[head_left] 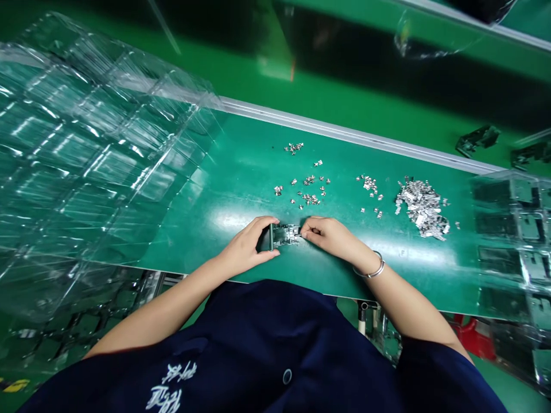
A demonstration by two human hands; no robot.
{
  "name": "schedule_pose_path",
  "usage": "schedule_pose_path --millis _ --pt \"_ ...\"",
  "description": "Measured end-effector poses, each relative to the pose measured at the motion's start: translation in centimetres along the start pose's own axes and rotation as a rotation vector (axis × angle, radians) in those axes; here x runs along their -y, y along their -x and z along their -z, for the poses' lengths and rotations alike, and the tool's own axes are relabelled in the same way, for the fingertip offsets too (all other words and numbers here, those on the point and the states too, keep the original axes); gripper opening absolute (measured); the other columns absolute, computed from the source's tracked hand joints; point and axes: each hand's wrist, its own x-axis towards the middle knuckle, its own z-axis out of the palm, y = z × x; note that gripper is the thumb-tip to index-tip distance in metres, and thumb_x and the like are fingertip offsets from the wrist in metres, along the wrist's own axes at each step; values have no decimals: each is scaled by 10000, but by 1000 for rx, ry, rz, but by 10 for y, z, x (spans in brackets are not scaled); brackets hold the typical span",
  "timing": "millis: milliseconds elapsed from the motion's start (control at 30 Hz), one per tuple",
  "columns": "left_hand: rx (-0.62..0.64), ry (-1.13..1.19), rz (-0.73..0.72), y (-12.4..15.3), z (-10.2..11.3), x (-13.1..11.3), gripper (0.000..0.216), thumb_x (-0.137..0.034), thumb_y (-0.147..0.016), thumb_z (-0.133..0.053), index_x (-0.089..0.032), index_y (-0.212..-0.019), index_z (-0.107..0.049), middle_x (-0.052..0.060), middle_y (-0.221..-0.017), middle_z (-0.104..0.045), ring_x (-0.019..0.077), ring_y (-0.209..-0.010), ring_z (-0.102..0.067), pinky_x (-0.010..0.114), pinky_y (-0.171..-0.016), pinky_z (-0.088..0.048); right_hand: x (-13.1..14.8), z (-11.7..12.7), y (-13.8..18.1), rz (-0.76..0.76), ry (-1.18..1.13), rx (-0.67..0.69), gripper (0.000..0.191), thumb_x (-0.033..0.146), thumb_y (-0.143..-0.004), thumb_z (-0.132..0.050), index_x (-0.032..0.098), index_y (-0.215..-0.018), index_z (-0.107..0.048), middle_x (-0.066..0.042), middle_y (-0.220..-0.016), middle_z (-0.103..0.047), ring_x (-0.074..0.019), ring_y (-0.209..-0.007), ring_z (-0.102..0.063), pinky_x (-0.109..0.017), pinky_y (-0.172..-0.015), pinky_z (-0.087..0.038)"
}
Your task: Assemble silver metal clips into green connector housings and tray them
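A small dark plastic part (283, 236) rests on the green work surface (241, 189) just in front of me. My left hand (247, 246) curls round its left end, thumb below and fingers over the top. My right hand (327, 235) is pinched at the part's right end, where a tiny silver metal clip (298, 233) shows at the fingertips. A silver bangle (373, 269) circles my right wrist.
Small metal clips (307, 189) lie scattered beyond my hands, with a denser heap (424, 206) to the right. Stacked clear blister trays (86, 155) cover the left; another clear tray holding dark parts (512, 241) sits at right. A metal rail (344, 135) borders the far edge.
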Motion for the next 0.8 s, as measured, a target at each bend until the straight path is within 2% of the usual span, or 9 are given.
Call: schedule_pose_path --millis 200,300,367,433,533,600,667,733,800 --pt "-18 9 -18 0 0 1 584 -256 -762 -679 -229 -1266 -386 105 -1257 -540 267 -1182 -530 444 -995 -443 7 -2 -2 -59 171 14 150 84 -838 -537 202 -759 -588 16 -783 -618 -122 -641 -514 -231 -548 -280" --pt "-37 -4 -26 1 0 1 574 -265 -766 -682 -230 -1259 -390 108 -1247 -544 268 -1177 -541 445 -984 -457 6 1 -2 -47 173 22 153 97 -850 -547 206 -767 -615 11 -805 -634 -134 -674 -543 -238 -569 -323" --pt "-110 2 -60 3 -2 2 558 -275 -779 -677 -234 -1251 -382 116 -1250 -539 268 -1188 -539 455 -985 -459 4 3 2 21 167 -111 99 144 -871 -576 204 -859 -653 -29 -960 -648 -172 -840 -580 -275 -697 -398" --pt "-225 44 -128 6 -6 3 542 -275 -791 -675 -245 -1232 -362 120 -1246 -539 264 -1208 -531 475 -1001 -448 7 2 8 92 172 -290 94 208 -893 -592 197 -955 -662 -63 -1069 -635 -207 -980 -568 -348 -847 -403" --pt "-336 107 -238 8 -11 3 540 -282 -789 -685 -264 -1207 -343 129 -1276 -524 269 -1245 -506 511 -1021 -426 19 -6 18 137 106 -388 88 245 -911 -589 180 -928 -646 -50 -971 -659 -173 -941 -593 -355 -915 -401" --pt "-322 101 -284 7 -11 3 598 -326 -780 -688 -267 -1253 -326 157 -1367 -453 298 -1298 -447 540 -1029 -412 29 -16 23 178 96 -419 88 258 -899 -611 172 -905 -624 -37 -929 -659 -150 -907 -602 -337 -947 -400" --pt "-281 36 -301 4 -10 2 696 -366 -779 -680 -257 -1338 -281 178 -1440 -372 329 -1336 -390 557 -1037 -401 37 -28 27 280 229 -450 84 255 -911 -589 174 -920 -613 -41 -971 -657 -158 -958 -589 -367 -1022 -346" --pt "-213 -94 -312 1 -8 0 717 -383 -806 -641 -251 -1394 -253 165 -1429 -401 337 -1311 -421 561 -1045 -391 38 -38 30 415 418 -418 123 219 -952 -499 179 -939 -614 -48 -1023 -657 -167 -1016 -566 -399 -1075 -281" --pt "-137 -223 -333 -1 -6 -1 641 -385 -850 -580 -251 -1401 -282 139 -1361 -484 320 -1239 -501 534 -1032 -415 29 -40 35 505 505 -374 192 226 -980 -428 184 -990 -614 -49 -1072 -651 -166 -1063 -547 -407 -1094 -257"
